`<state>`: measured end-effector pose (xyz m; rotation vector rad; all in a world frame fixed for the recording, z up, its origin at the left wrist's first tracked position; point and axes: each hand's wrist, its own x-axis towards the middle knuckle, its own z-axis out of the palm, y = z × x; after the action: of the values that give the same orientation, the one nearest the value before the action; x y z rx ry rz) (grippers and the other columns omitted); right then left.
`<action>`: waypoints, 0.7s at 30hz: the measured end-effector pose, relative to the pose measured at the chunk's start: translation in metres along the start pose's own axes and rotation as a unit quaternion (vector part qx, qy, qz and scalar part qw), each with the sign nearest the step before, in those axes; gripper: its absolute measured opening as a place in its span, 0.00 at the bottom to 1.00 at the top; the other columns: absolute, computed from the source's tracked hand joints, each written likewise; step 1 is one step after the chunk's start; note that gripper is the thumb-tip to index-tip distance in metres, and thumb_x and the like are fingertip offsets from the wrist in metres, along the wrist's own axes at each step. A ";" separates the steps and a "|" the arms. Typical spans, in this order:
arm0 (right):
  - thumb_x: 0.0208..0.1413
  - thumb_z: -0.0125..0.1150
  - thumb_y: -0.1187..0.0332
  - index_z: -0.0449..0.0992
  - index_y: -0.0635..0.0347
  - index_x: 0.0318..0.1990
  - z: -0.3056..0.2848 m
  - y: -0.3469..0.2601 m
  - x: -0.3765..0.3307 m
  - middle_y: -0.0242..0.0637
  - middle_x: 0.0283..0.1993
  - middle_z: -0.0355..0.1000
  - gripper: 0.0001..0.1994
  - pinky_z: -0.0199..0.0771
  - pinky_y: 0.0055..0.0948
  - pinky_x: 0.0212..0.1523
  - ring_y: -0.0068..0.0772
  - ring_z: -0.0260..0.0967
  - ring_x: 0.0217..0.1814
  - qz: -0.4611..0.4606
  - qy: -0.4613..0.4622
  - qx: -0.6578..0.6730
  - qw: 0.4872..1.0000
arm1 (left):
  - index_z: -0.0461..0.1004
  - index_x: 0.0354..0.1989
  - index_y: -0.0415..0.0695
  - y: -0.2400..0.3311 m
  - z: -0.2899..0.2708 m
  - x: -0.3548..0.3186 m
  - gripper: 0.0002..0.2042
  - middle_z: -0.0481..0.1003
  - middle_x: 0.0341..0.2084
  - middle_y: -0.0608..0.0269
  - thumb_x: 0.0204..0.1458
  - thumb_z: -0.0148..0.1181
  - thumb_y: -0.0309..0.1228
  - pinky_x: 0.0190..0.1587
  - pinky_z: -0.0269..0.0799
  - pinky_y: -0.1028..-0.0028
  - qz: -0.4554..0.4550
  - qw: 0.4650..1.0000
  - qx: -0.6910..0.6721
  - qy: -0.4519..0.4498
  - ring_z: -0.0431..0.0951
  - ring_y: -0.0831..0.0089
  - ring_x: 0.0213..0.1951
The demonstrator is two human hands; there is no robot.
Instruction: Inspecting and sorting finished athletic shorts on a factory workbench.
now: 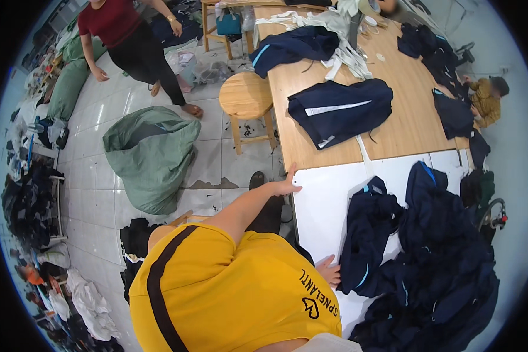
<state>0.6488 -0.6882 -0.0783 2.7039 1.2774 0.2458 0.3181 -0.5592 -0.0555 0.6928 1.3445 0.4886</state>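
My left hand (287,184) rests on the near corner of the white tabletop (317,202), fingers apart and nothing held. Low on the same surface, my right hand (329,272) lies with fingers spread, its tips at the edge of a navy garment (366,234) with light-blue trim. Beside that garment spreads a large heap of navy garments (440,270). A narrow white strip (365,157) runs from the white surface onto the wooden table (405,132). On the wood lies a folded navy garment (358,108) with a white stripe.
A round wooden stool (246,95) stands left of the table, near a big green sack (152,155) on the tiled floor. One person in a maroon top (114,22) is at upper left; another in a mustard jacket (486,101) sits far right. White cloth strips (334,26) lie at the far end.
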 end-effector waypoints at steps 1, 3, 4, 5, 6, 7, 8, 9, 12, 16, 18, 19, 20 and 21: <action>0.55 0.36 0.36 0.60 0.49 0.55 0.001 0.001 0.003 0.43 0.55 0.57 0.31 0.49 0.55 0.55 0.48 0.52 0.57 -0.006 0.004 0.005 1.000 | 0.11 0.60 0.70 0.003 0.002 -0.002 0.47 0.30 0.67 0.57 0.54 0.52 0.45 0.52 0.61 0.52 -0.002 1.000 0.002 -0.005 0.57 0.50 0.58; 0.55 0.36 0.36 0.61 0.51 0.53 0.006 -0.001 0.005 0.44 0.53 0.58 0.31 0.48 0.54 0.54 0.48 0.52 0.56 -0.016 0.011 0.021 1.000 | 0.11 0.60 0.70 0.010 0.004 -0.007 0.47 0.31 0.67 0.58 0.54 0.52 0.45 0.51 0.61 0.51 -0.022 1.000 0.013 0.019 0.57 0.49 0.57; 0.55 0.36 0.36 0.62 0.52 0.52 0.009 -0.001 0.005 0.44 0.52 0.58 0.31 0.48 0.54 0.54 0.48 0.52 0.55 -0.020 0.016 0.027 0.999 | 0.11 0.60 0.68 0.018 0.006 -0.016 0.47 0.33 0.66 0.53 0.53 0.52 0.45 0.52 0.62 0.55 -0.020 1.000 0.009 0.009 0.57 0.51 0.57; 0.55 0.36 0.36 0.62 0.52 0.52 0.010 -0.001 0.005 0.44 0.52 0.58 0.31 0.48 0.54 0.54 0.48 0.52 0.55 -0.015 0.016 0.027 0.999 | 0.11 0.60 0.68 0.014 0.006 -0.014 0.47 0.33 0.66 0.53 0.53 0.52 0.45 0.52 0.62 0.55 -0.019 1.000 0.013 0.005 0.57 0.51 0.57; 0.55 0.35 0.36 0.62 0.52 0.52 0.013 -0.001 0.005 0.45 0.52 0.58 0.31 0.48 0.55 0.54 0.49 0.52 0.55 -0.023 0.058 0.033 0.998 | 0.09 0.60 0.65 0.003 0.006 -0.006 0.48 0.42 0.63 0.48 0.53 0.52 0.47 0.54 0.60 0.58 0.046 0.998 0.036 0.030 0.60 0.51 0.56; 0.55 0.35 0.36 0.62 0.52 0.51 0.016 0.000 0.005 0.46 0.51 0.58 0.31 0.47 0.56 0.54 0.50 0.52 0.55 -0.032 0.100 0.037 0.994 | 0.07 0.59 0.62 -0.010 0.006 0.006 0.49 0.50 0.60 0.43 0.53 0.51 0.48 0.55 0.58 0.61 0.111 0.991 0.058 0.054 0.62 0.52 0.55; 0.55 0.35 0.36 0.63 0.53 0.50 0.003 -0.003 0.004 0.48 0.51 0.59 0.31 0.46 0.57 0.55 0.52 0.51 0.55 -0.028 0.057 0.048 0.997 | 0.10 0.61 0.58 -0.030 0.006 0.024 0.48 0.50 0.59 0.36 0.54 0.50 0.45 0.59 0.54 0.63 0.190 0.973 0.088 0.100 0.57 0.47 0.59; 0.55 0.35 0.36 0.63 0.53 0.50 0.001 -0.003 0.004 0.48 0.51 0.59 0.31 0.46 0.57 0.55 0.52 0.51 0.55 -0.024 0.056 0.045 0.997 | 0.10 0.61 0.58 -0.034 0.008 0.027 0.48 0.50 0.59 0.36 0.54 0.50 0.45 0.59 0.54 0.63 0.189 0.973 0.089 0.095 0.57 0.47 0.59; 0.55 0.35 0.36 0.62 0.53 0.52 -0.011 -0.004 0.005 0.49 0.53 0.58 0.31 0.44 0.60 0.56 0.55 0.50 0.58 -0.012 -0.034 0.077 0.996 | 0.16 0.63 0.61 -0.027 0.020 0.018 0.43 0.49 0.57 0.25 0.55 0.48 0.45 0.59 0.54 0.60 0.188 0.949 0.177 0.180 0.57 0.38 0.58; 0.55 0.36 0.36 0.58 0.52 0.58 -0.006 -0.006 0.004 0.49 0.59 0.54 0.33 0.41 0.63 0.58 0.56 0.48 0.61 -0.014 -0.032 0.071 0.997 | 0.22 0.65 0.65 -0.028 0.050 0.001 0.37 0.42 0.54 0.13 0.56 0.42 0.48 0.60 0.53 0.59 0.104 0.948 0.278 0.118 0.56 0.29 0.55; 0.55 0.36 0.36 0.58 0.52 0.58 -0.005 -0.005 0.005 0.49 0.59 0.54 0.33 0.41 0.63 0.58 0.56 0.47 0.61 -0.013 -0.022 0.073 0.997 | 0.18 0.64 0.65 -0.021 0.063 -0.015 0.38 0.37 0.56 0.15 0.56 0.41 0.50 0.61 0.52 0.61 0.080 0.949 0.299 0.056 0.52 0.31 0.58; 0.55 0.36 0.36 0.58 0.52 0.58 -0.005 -0.005 0.004 0.49 0.59 0.54 0.33 0.41 0.64 0.58 0.56 0.47 0.61 -0.016 -0.013 0.080 0.997 | 0.18 0.64 0.65 -0.016 0.064 -0.022 0.38 0.37 0.56 0.15 0.56 0.41 0.50 0.61 0.52 0.61 0.080 0.949 0.302 0.054 0.52 0.31 0.58; 0.55 0.36 0.36 0.58 0.52 0.58 -0.005 -0.005 0.003 0.49 0.59 0.54 0.33 0.41 0.64 0.58 0.56 0.47 0.61 -0.013 -0.014 0.078 0.997 | 0.16 0.63 0.64 -0.015 0.064 -0.027 0.39 0.38 0.58 0.18 0.56 0.41 0.50 0.60 0.52 0.61 0.071 0.947 0.313 0.023 0.53 0.33 0.58; 0.55 0.36 0.36 0.57 0.52 0.58 -0.004 -0.004 0.004 0.49 0.59 0.53 0.33 0.41 0.63 0.58 0.56 0.47 0.61 -0.016 -0.014 0.072 0.997 | 0.15 0.63 0.64 -0.015 0.063 -0.030 0.40 0.39 0.59 0.21 0.56 0.41 0.50 0.60 0.53 0.61 0.062 0.944 0.324 -0.008 0.54 0.35 0.58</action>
<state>0.6474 -0.6828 -0.0751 2.7918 1.3782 0.1153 0.3740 -0.6012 -0.0402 1.3238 1.4573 0.1230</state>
